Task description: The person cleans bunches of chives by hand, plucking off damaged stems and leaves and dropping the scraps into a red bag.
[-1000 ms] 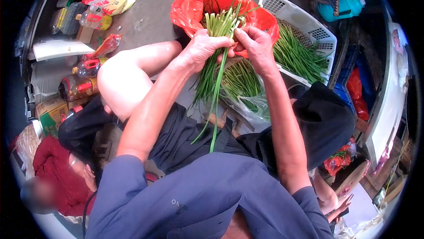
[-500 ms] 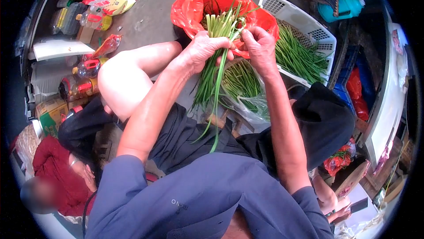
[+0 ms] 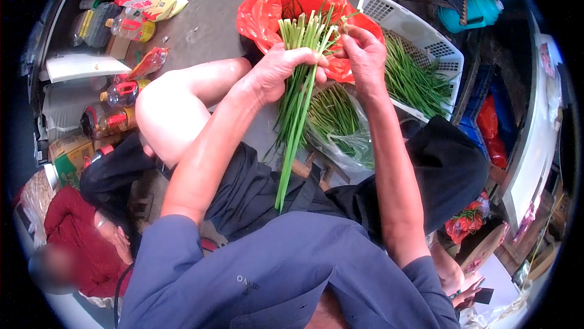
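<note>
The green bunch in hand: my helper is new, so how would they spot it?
Find the red bag near the top centre. Overlapping it in the picture is the green bunch, clasped by the left hand, pale ends topmost. Unlike the greens in the white basket and clear bag, this bunch is hand-held.

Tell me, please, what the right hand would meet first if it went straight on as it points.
Probably the red plastic bag: the right hand points toward its far rim, close beside the green stalks in the left hand. Depth is unclear, so it might pass above.
</note>
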`<act>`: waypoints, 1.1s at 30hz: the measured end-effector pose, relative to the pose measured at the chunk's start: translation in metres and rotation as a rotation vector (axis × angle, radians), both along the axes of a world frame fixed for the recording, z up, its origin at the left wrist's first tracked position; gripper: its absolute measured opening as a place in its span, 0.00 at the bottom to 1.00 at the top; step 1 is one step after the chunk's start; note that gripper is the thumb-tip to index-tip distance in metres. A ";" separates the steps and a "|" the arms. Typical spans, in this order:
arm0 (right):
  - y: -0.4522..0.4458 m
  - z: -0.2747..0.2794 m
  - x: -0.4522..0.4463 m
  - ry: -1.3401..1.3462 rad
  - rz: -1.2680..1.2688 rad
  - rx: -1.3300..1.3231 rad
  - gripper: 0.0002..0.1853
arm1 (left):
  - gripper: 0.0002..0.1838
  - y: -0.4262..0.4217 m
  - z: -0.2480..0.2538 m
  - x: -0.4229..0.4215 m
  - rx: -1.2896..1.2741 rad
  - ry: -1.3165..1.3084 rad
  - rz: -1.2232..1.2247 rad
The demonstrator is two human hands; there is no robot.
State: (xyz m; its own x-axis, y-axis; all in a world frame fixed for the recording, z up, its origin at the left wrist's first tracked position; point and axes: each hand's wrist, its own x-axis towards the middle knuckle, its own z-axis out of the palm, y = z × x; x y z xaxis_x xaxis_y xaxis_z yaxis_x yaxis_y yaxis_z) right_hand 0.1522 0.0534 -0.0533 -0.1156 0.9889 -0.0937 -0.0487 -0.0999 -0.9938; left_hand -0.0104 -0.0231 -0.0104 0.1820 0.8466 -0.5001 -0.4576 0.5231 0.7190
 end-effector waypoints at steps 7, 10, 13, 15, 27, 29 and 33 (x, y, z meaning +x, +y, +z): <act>0.000 0.004 -0.001 -0.118 0.147 -0.123 0.13 | 0.11 0.002 -0.005 0.000 -0.045 0.029 -0.010; -0.002 -0.001 -0.002 -0.007 0.120 -0.140 0.17 | 0.10 0.004 -0.008 0.001 -0.072 0.010 0.004; -0.008 -0.002 -0.005 0.121 0.147 -0.175 0.17 | 0.10 0.005 -0.007 0.003 -0.075 0.032 0.022; -0.011 0.001 -0.005 0.080 0.207 -0.151 0.16 | 0.09 0.006 -0.011 0.005 -0.065 0.039 0.025; -0.028 -0.048 0.062 -0.170 0.375 -0.365 0.10 | 0.11 0.008 0.005 -0.007 -0.045 0.014 0.084; -0.036 -0.091 0.075 -0.400 0.501 -0.295 0.09 | 0.10 0.009 0.010 -0.008 -0.028 -0.025 0.096; -0.064 -0.148 0.084 -0.743 0.407 -0.362 0.09 | 0.09 0.012 0.012 -0.014 0.083 -0.109 0.080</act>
State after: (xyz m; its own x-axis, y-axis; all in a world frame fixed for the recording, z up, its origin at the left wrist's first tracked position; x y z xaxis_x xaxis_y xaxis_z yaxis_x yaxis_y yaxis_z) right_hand 0.2363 -0.0104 -0.2014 -0.2341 0.7813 -0.5786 0.6965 -0.2804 -0.6605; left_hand -0.0239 -0.0110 0.0013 0.1620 0.8980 -0.4090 -0.5733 0.4230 0.7017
